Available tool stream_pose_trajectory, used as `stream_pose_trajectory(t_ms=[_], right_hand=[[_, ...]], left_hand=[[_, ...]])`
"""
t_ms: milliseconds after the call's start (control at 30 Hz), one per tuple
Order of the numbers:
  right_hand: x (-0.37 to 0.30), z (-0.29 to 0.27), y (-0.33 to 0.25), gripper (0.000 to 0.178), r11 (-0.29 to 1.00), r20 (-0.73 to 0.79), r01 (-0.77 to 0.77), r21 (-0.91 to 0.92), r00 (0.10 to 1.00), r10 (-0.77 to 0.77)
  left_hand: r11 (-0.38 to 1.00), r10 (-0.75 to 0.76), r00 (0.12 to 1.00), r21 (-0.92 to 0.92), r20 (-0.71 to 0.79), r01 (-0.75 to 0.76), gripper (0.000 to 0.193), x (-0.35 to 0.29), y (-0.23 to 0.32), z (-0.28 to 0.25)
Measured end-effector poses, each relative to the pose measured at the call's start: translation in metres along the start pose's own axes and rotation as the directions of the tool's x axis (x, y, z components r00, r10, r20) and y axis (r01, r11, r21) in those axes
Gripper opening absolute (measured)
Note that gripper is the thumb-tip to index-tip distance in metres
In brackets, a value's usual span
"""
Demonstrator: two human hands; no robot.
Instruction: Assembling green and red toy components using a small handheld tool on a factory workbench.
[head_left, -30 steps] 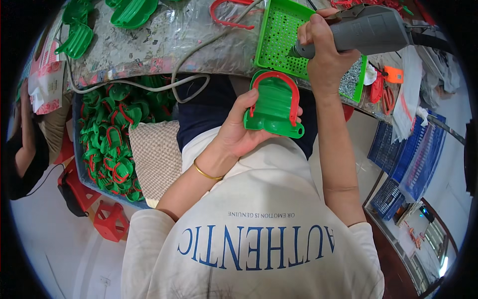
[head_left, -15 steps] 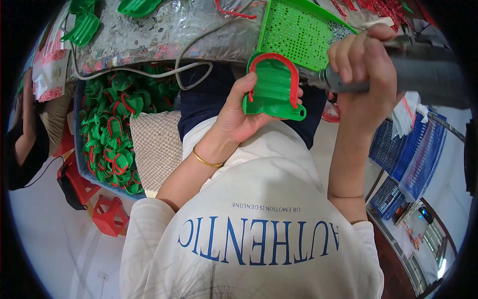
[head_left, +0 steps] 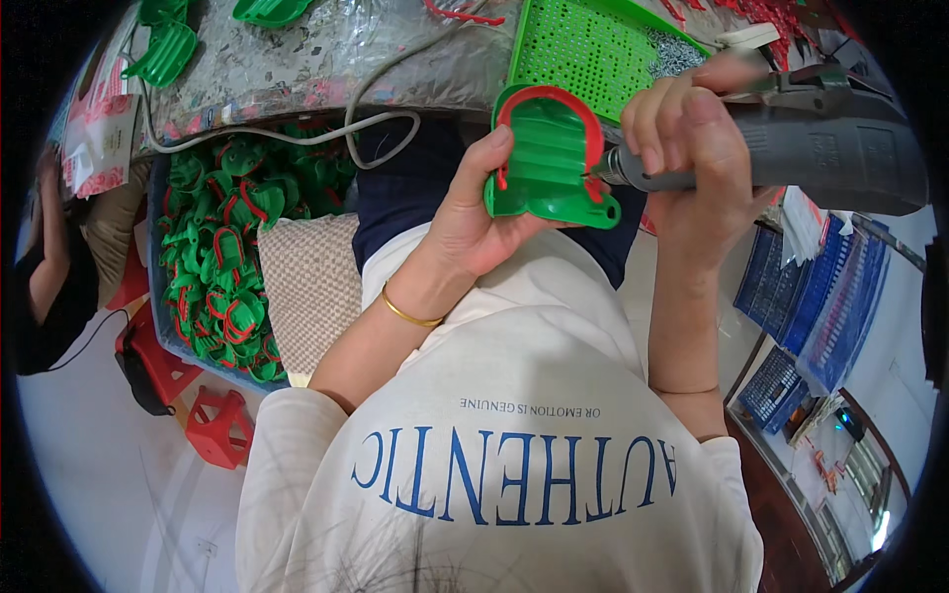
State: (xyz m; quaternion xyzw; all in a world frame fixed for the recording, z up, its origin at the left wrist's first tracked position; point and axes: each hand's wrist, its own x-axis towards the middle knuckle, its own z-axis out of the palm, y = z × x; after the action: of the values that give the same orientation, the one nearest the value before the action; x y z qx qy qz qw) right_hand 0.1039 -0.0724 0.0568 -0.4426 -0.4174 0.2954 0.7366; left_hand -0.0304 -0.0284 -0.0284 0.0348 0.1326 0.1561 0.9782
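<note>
Left of the green plastic piece (head_left: 550, 158), a blue bin (head_left: 158, 296) held a heap of like green pieces with red bands (head_left: 222, 267), too many to count. The left hand (head_left: 474, 212) cupped the one piece from below, thumb along its left edge; it lay over the lap, just below the worktable edge (head_left: 297, 79). It looked light, stiff and smooth, likely slippery, so the ribbed body seemed the better hold than the thin red band (head_left: 554, 99). To its right, the right hand (head_left: 692, 148) was clenched round one grey electric screwdriver (head_left: 791, 158), whose tip touched the piece's right edge. One green perforated tray (head_left: 583, 44) sat above it.
</note>
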Motion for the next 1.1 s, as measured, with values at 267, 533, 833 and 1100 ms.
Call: stream_pose_trajectory(t_ms=[267,533,833,1100], right_hand=[[0.005,-0.006,-0.002,0.024,0.999,0.019,0.013,0.036,1.000,-0.014],[0.024,-0.006,-0.002,0.027,0.998,-0.060,0.070,-0.002,0.996,-0.070],[0.053,-0.027,0.057,0.016,0.981,-0.220,0.096,-0.168,0.967,-0.133],[0.058,-0.026,0.087,0.018,0.944,-0.185,0.234,0.232,0.964,-0.193]], left_hand=[[1.000,-0.013,1.000,-0.010,0.021,0.013,0.058,0.005,0.005,-0.001],[1.000,-0.021,1.000,-0.015,0.015,0.021,0.065,0.001,0.002,-0.012],[0.994,-0.078,0.996,-0.079,0.033,0.080,0.068,0.004,0.002,-0.016],[0.993,-0.073,0.997,-0.089,0.039,0.077,0.068,0.006,0.002,-0.017]])
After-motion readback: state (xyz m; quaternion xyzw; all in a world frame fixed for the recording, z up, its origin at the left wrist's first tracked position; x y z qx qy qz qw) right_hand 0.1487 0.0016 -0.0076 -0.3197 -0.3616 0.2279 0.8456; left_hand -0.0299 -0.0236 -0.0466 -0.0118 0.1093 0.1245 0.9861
